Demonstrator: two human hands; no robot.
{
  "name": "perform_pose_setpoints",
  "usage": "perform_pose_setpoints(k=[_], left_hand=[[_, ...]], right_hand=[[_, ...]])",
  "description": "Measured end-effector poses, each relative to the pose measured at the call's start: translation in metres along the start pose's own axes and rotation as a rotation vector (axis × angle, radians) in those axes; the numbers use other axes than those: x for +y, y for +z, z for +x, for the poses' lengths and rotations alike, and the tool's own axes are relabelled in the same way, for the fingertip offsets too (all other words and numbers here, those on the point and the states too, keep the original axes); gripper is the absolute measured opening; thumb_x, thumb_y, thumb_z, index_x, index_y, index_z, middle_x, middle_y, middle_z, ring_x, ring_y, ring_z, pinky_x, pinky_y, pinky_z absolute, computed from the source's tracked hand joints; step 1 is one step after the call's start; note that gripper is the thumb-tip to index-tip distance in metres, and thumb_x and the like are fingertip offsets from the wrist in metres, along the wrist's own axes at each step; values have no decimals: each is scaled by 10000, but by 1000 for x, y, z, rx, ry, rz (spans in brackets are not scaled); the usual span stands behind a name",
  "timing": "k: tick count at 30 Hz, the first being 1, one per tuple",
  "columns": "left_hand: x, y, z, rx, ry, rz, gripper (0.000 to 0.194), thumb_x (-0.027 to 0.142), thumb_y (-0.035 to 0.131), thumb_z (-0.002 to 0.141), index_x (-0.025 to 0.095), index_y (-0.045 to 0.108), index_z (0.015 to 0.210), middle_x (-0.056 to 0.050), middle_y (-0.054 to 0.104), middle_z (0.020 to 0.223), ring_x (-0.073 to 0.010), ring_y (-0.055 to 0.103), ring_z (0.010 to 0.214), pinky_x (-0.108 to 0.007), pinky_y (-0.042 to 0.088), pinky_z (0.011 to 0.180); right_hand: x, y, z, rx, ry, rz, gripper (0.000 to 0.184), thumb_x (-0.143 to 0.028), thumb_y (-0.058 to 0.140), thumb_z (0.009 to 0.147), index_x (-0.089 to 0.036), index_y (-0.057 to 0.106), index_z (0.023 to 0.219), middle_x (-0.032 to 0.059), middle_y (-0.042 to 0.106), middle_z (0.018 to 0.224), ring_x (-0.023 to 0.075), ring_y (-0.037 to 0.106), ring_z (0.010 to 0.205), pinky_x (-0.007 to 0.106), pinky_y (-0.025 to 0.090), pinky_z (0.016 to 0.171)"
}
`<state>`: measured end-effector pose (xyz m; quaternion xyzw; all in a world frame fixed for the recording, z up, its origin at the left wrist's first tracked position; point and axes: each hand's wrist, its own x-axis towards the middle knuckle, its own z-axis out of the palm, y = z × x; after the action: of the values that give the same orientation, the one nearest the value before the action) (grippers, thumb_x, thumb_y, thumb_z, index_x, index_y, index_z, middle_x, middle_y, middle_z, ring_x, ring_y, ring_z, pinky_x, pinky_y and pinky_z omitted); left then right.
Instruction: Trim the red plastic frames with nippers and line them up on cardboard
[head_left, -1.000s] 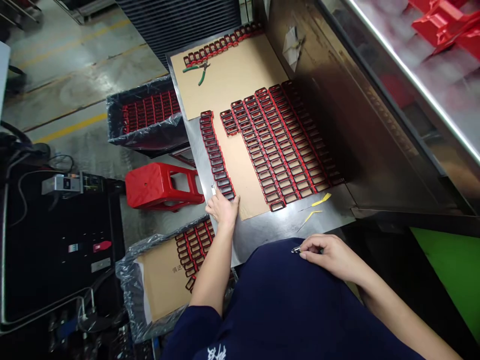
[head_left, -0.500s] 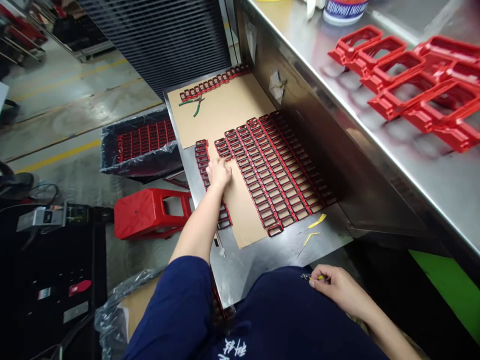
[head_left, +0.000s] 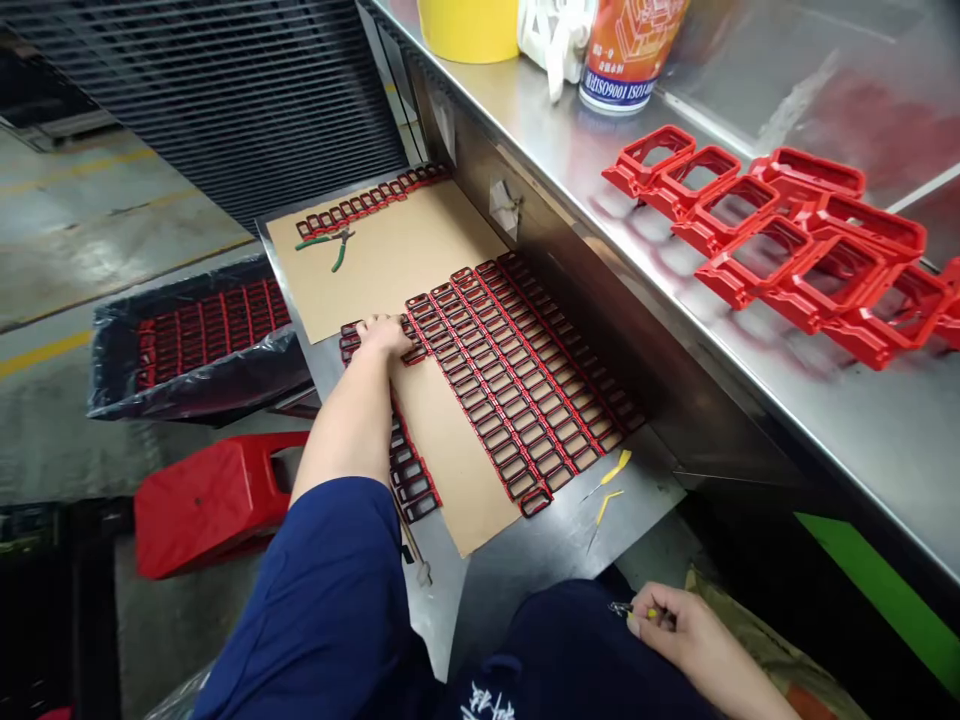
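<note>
My left hand reaches over the far end of the left row of small red-and-black rectangular frames. Its fingers are spread and bent down onto the frames there; what lies under the palm is hidden. To its right, a wide block of the same frames lies in joined rows on brown cardboard. Close to my lap, my right hand is closed around a small yellow-handled tool, its metal tip sticking out to the left.
Green-handled pliers lie on the cardboard's far part. Two yellow-ended picks rest near the front edge. On the raised metal shelf stand larger red frames and an orange can. A lined crate and red stool stand left.
My left hand has moved from the bare cardboard strip toward the far end of the left row. My right hand keeps its hold near my lap. The view has swung right.
</note>
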<state>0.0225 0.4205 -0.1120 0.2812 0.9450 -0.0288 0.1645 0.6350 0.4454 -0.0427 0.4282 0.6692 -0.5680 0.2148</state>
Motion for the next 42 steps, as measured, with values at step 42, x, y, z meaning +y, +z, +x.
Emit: perform_pose_setpoints(k=[42], left_hand=[[56,48,-229,93,258,-233,675,362,657,787,81,499,1380,-246,493,1480,-444,269,1471,-680,19,1201]], right_hand=[[43,-28,138,1061,-246,-182,288,-407,648,960,-149,623,835,67,647,959,217,584,1010,385,461,959]])
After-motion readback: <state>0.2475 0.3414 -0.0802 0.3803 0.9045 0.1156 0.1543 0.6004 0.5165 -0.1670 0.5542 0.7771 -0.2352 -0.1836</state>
